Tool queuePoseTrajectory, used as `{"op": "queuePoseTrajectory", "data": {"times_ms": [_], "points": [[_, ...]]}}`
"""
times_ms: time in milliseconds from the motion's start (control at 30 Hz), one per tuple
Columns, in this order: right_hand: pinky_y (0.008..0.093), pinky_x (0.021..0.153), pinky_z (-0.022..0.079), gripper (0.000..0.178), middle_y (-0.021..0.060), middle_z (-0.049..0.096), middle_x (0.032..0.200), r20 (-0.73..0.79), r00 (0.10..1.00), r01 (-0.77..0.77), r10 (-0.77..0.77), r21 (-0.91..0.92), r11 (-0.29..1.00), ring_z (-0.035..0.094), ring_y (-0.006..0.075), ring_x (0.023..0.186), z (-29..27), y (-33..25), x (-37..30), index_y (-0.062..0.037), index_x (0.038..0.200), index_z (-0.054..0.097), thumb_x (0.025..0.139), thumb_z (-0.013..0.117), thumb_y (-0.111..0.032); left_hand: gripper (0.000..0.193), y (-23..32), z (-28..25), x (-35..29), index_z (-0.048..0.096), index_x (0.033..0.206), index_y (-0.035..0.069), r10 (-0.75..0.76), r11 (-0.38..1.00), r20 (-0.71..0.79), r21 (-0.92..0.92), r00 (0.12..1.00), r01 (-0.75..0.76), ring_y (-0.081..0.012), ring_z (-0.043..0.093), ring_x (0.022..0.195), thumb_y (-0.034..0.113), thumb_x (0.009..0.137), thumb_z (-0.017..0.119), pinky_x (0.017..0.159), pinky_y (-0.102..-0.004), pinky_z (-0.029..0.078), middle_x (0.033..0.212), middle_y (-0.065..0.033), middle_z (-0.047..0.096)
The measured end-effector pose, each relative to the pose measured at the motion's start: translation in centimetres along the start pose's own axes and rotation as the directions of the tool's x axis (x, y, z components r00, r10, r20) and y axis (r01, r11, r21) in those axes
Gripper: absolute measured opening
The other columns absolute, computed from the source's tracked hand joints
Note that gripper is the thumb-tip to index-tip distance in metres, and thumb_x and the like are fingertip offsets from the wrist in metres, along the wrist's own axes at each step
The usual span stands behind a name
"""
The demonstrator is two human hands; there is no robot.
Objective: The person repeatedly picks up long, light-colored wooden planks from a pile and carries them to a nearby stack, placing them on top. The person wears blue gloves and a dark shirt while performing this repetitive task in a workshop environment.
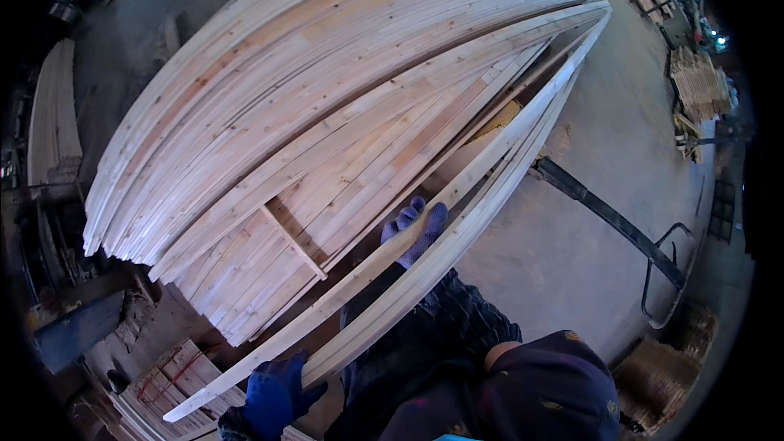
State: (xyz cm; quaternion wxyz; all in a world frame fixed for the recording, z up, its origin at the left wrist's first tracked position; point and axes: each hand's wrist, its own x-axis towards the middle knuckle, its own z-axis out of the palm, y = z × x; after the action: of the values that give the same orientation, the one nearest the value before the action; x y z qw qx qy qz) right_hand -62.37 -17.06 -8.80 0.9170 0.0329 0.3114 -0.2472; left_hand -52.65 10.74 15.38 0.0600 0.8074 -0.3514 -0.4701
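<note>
My right hand point(430, 232), in a purple knit glove, is closed around the middle of a long, thin wooden board point(359, 273). The board slants from the lower left up to the far right. Beside it, nearer me, runs a narrow bundle of similar boards point(392, 302). My left hand point(276, 392), in a blue glove, is closed at the near end of that bundle; part of its grip is hidden. Both sets of boards converge toward the far right. Left of them lies a wide stack of long boards point(318, 73), with a short crosspiece point(296, 243) on its lower layer.
A black pallet-jack handle point(608, 216) sticks out to the right over the concrete floor point(539, 269). Other board piles stand at the far left point(55, 118), right point(698, 86) and lower right point(661, 376). Dark patterned cloth point(523, 400) fills the lower edge.
</note>
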Motion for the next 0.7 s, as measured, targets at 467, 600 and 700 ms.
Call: {"op": "queuePoseTrajectory", "data": {"times_ms": [467,600,700], "points": [[0.0468,0.086,0.049,0.017,-0.0052,0.068,0.099,0.714,0.684,-0.059,0.151,-0.153,0.987,0.064,0.0168,0.094,0.9,20.8,-16.8,-0.0268,0.115,0.060,0.098,0.057,-0.024,0.064,-16.9,9.0,-24.2,0.044,0.145,0.021,0.259,0.898,-0.372,0.433,0.891,-0.080,-0.0246,0.060,0.081,0.035,0.087,0.065,0.070,-0.0412,0.046,0.085,-0.0084,0.057],[0.0450,0.082,0.052,0.016,0.0003,0.067,0.100,0.792,0.608,0.197,0.052,-0.214,0.957,0.065,0.0196,0.093,1.5,29.9,-19.7,-0.0226,0.111,0.058,0.095,0.061,-0.022,0.052,-26.7,12.2,-31.0,0.059,0.131,0.030,0.426,0.852,-0.753,0.521,0.501,0.058,-0.0241,0.061,0.099,0.015,0.081,0.063,0.084,-0.0408,0.049,0.106,-0.0055,0.062],[0.0362,0.077,0.051,0.015,0.0009,0.059,0.093,0.821,0.538,0.065,0.192,-0.268,0.961,0.057,0.0168,0.083,-1.1,29.5,-15.6,-0.0197,0.108,0.056,0.094,0.060,-0.021,0.048,-31.0,14.2,-34.2,0.060,0.126,0.036,0.449,0.800,-0.790,0.564,0.417,0.208,-0.0287,0.055,0.117,0.036,0.079,0.070,0.095,-0.0520,0.045,0.119,-0.0048,0.061]]}}
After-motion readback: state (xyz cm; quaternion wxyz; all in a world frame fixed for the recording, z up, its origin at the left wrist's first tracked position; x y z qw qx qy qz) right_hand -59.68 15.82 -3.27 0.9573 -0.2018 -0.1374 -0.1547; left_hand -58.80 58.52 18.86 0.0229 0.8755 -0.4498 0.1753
